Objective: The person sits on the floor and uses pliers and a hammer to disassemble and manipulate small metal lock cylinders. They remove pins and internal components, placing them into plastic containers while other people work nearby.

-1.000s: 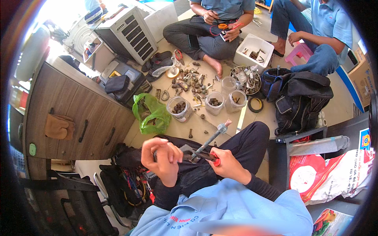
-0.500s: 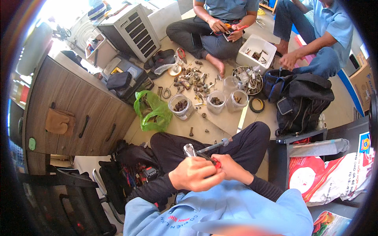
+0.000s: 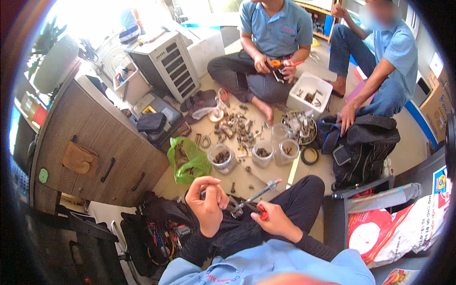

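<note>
My left hand (image 3: 205,206) is raised over my lap, fingers curled round a metal tool (image 3: 209,194) that they mostly hide. My right hand (image 3: 276,221) is closed on a red-handled tool (image 3: 262,213), likely pliers, whose dark jaws reach toward a long grey metal rod (image 3: 258,194) with a nut near its far end, held slanting up to the right between my hands. Beyond them on the floor lie scattered small metal fittings (image 3: 237,130), clear jars of parts (image 3: 222,164) and a green plastic bag (image 3: 187,161).
Two people in blue shirts (image 3: 275,26) (image 3: 399,52) sit opposite, one holding tools. A white bin (image 3: 304,90), black backpack (image 3: 363,156) and white-red sack (image 3: 384,228) stand right. Wooden cabinet (image 3: 95,142) and black tool bag (image 3: 161,228) are at left.
The view has tilted, so the scene sits lower. My left hand has lifted and turned upright again. The co-worker on the right has moved a hand down to the backpack.
</note>
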Demonstrator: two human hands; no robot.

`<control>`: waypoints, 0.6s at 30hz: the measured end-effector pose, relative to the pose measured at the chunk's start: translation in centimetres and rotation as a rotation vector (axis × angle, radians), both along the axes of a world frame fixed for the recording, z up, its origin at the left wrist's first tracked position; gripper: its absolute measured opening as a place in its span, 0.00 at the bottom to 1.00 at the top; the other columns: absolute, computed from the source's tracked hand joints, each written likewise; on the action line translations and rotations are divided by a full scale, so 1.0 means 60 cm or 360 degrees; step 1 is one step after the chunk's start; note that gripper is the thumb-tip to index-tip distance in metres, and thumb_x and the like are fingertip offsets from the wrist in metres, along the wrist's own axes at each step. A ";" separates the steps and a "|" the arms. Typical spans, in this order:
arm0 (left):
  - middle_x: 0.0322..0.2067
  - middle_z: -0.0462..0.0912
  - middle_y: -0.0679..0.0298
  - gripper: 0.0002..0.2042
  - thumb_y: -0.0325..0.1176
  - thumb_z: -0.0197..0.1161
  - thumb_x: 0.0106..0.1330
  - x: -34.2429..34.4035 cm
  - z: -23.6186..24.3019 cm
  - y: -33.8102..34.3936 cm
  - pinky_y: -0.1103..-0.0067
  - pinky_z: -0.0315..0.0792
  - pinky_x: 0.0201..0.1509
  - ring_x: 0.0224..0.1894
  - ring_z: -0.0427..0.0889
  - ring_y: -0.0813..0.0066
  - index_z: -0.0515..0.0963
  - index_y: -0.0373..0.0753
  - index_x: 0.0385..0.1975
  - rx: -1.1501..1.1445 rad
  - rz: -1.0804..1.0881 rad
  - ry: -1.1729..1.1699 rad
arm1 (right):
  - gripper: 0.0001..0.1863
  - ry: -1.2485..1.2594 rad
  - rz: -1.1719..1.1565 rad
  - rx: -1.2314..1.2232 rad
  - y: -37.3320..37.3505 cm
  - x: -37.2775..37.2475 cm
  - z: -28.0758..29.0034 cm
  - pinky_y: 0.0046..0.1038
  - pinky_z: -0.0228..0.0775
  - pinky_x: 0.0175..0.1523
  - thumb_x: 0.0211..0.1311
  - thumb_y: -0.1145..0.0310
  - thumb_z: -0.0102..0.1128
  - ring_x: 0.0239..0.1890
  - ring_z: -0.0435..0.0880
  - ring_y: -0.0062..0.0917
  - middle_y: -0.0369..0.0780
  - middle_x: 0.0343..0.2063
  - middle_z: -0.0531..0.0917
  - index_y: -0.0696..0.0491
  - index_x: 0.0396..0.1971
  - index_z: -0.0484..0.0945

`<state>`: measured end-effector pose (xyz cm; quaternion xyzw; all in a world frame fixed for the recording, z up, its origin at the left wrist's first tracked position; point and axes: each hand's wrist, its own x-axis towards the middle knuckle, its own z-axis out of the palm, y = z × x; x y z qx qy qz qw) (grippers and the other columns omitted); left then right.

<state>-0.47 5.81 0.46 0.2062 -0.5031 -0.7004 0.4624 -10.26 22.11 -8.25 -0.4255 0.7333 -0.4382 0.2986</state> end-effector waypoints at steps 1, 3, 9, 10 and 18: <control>0.13 0.59 0.71 0.05 0.20 0.48 0.68 0.003 -0.003 0.001 0.83 0.57 0.12 0.11 0.61 0.84 0.72 0.32 0.34 0.0065 0.0011 -0.0017 | 0.16 -0.0018 0.0026 0.0033 0.001 0.001 -0.005 0.41 0.69 0.34 0.60 0.61 0.63 0.28 0.79 0.49 0.51 0.21 0.77 0.59 0.32 0.72; 0.13 0.64 0.68 0.05 0.19 0.49 0.67 0.005 -0.002 0.001 0.83 0.59 0.14 0.12 0.63 0.83 0.73 0.30 0.33 0.0012 0.0019 -0.0054 | 0.17 -0.0084 0.0015 0.0069 -0.007 0.004 -0.006 0.39 0.70 0.33 0.61 0.59 0.63 0.26 0.79 0.47 0.51 0.20 0.77 0.59 0.32 0.73; 0.16 0.77 0.66 0.06 0.16 0.53 0.61 0.019 -0.015 0.010 0.85 0.67 0.20 0.18 0.76 0.83 0.78 0.29 0.30 -0.0561 -0.0109 -0.0281 | 0.18 -0.0261 0.0031 0.0120 -0.007 0.018 -0.032 0.35 0.68 0.31 0.62 0.57 0.62 0.20 0.73 0.37 0.47 0.16 0.74 0.59 0.29 0.74; 0.13 0.72 0.65 0.05 0.15 0.54 0.58 0.017 -0.019 0.010 0.82 0.66 0.17 0.13 0.72 0.80 0.77 0.30 0.28 -0.0644 -0.0105 -0.0281 | 0.18 -0.0264 0.0046 0.0191 -0.004 0.017 -0.030 0.35 0.67 0.30 0.63 0.57 0.61 0.20 0.73 0.35 0.47 0.17 0.74 0.59 0.29 0.74; 0.19 0.70 0.64 0.07 0.25 0.63 0.55 0.029 -0.008 0.016 0.72 0.69 0.19 0.18 0.75 0.69 0.76 0.36 0.34 -0.2211 -0.1293 -0.0184 | 0.12 -0.0612 0.0442 0.0171 0.022 0.043 -0.116 0.30 0.70 0.32 0.55 0.63 0.61 0.25 0.74 0.18 0.39 0.20 0.80 0.57 0.32 0.78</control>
